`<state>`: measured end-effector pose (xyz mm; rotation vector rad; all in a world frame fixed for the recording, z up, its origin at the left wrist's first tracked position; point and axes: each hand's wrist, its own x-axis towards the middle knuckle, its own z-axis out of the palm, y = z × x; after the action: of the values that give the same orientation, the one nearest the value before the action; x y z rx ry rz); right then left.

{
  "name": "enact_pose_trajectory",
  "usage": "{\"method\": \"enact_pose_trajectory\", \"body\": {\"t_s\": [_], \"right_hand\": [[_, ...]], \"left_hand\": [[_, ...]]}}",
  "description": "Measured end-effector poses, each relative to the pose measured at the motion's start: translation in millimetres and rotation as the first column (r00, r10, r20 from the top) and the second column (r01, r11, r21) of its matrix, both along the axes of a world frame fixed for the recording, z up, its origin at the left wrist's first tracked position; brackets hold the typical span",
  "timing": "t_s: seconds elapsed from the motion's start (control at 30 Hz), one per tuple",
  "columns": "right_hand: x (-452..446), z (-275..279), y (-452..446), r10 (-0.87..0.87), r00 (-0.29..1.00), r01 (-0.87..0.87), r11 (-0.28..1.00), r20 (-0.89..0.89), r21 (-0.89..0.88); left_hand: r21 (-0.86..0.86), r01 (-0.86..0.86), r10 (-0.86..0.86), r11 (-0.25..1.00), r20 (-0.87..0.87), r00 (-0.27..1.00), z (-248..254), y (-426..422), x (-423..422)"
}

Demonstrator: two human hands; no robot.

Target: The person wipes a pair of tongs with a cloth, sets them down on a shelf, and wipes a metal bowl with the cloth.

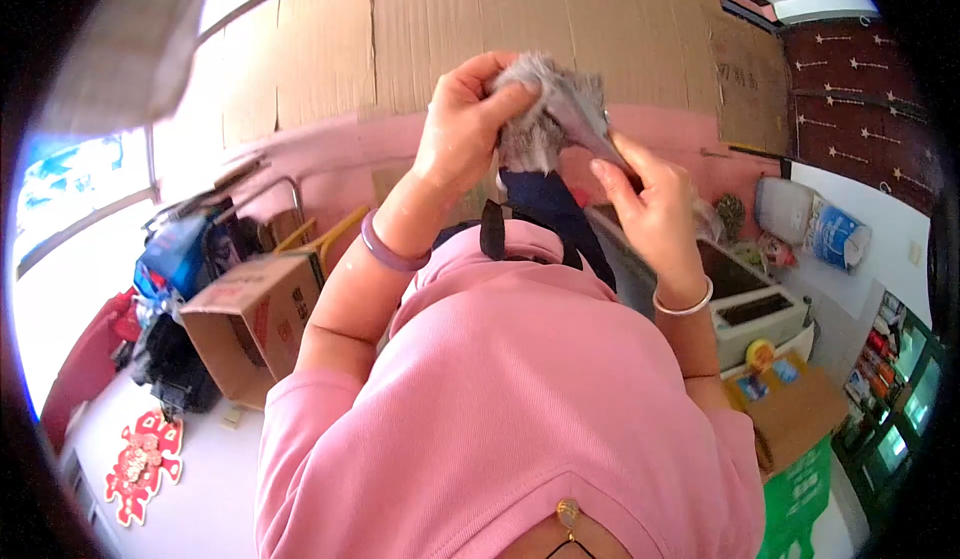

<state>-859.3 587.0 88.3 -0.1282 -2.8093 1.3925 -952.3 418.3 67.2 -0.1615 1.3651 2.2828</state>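
Observation:
A grey, fuzzy piece of material (545, 124) is held up in front of my chest, near the top middle of the view. My left hand (470, 119) pinches its left edge between thumb and fingers, and a purple bangle sits on that wrist. On the other side, my right hand (648, 199) grips the lower right edge of the same piece, thumb on the near side. A silver bangle circles the right wrist. The material looks folded or bunched between the two hands.
Cardboard sheets (480, 34) line the wall ahead. An open cardboard box (250, 324) stands at the left, beside bags (180, 259). At the right are a pale box-shaped appliance (755, 314), a cardboard box (795, 414) and a blue-and-white package (835, 234).

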Motion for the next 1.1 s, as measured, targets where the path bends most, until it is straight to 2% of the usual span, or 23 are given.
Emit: {"method": "enact_pose_trajectory", "body": {"t_s": [0.07,0.17,0.23,0.27,0.37,0.43,0.47,0.53,0.57,0.7,0.83,0.93,0.97,1.07,1.1], "right_hand": [[-42.6,1.7,35.7,0.021,0.994,-0.015,0.998,-0.105,0.053],[-90.3,10.1,75.4,0.022,0.989,-0.008,0.995,-0.146,0.098],[-118.0,10.0,105.2,-0.012,0.995,0.017,0.999,-0.099,0.044],[-135.1,10.3,120.4,-0.023,0.997,0.025,0.999,-0.079,0.020],[-183.3,3.2,157.1,-0.082,0.976,0.079,0.997,-0.202,-0.024],[-219.4,0.0,181.4,-0.170,0.977,0.154,0.980,-0.129,-0.130],[-240.1,-1.1,194.1,-0.212,0.973,0.194,0.965,-0.094,-0.177],[-278.2,-6.9,217.1,-0.213,0.975,0.200,0.965,-0.062,-0.172],[-302.2,-6.8,229.5,-0.222,0.974,0.211,0.959,-0.038,-0.187],[-406.4,-9.8,277.2,-0.282,0.959,0.275,0.948,-0.022,-0.157],[-510.6,-0.3,327.8,-0.251,0.967,0.251,0.968,-0.032,-0.019],[-572.9,-3.3,355.4,-0.300,0.942,0.299,0.954,-0.153,-0.030],[-588.7,-4.2,365.9,-0.319,0.937,0.319,0.948,-0.140,-0.023],[-633.9,-15.2,405.0,-0.238,0.951,0.263,0.959,-0.199,0.110],[-650.8,-17.8,414.2,-0.279,0.941,0.283,0.959,-0.193,-0.009]], "left_hand": [[-0.181,0.149,-0.178,0.972,-0.156,0.972,-8.8,34.2,-46.3],[-0.448,0.116,-0.223,0.887,-0.196,0.955,6.6,78.5,-97.5],[-0.521,0.060,-0.222,0.851,-0.253,0.942,11.5,109.4,-130.0],[-0.410,0.036,-0.145,0.911,-0.238,0.960,12.0,125.7,-146.0],[-0.080,-0.033,0.025,0.996,-0.100,0.995,3.7,167.2,-190.9],[0.121,-0.062,0.055,0.991,0.061,0.997,-6.2,194.6,-225.3],[0.159,-0.082,0.065,0.984,0.107,0.992,-9.9,208.0,-243.7],[0.245,-0.106,0.058,0.964,0.193,0.980,-23.0,234.9,-280.1],[0.317,-0.070,0.018,0.946,0.166,0.986,-32.4,246.4,-305.3],[0.445,-0.021,-0.039,0.895,0.123,0.992,-33.1,301.4,-412.5],[0.444,0.011,-0.039,0.896,0.055,0.998,-24.2,361.6,-519.2],[0.389,0.005,-0.035,0.921,0.070,0.997,-19.3,404.8,-584.8],[0.402,-0.027,-0.020,0.915,0.113,0.993,-13.5,421.3,-601.6],[0.438,-0.031,-0.020,0.899,0.109,0.994,-20.1,465.5,-658.7],[0.442,-0.036,-0.014,0.896,0.110,0.994,-18.7,480.6,-675.2]]}}
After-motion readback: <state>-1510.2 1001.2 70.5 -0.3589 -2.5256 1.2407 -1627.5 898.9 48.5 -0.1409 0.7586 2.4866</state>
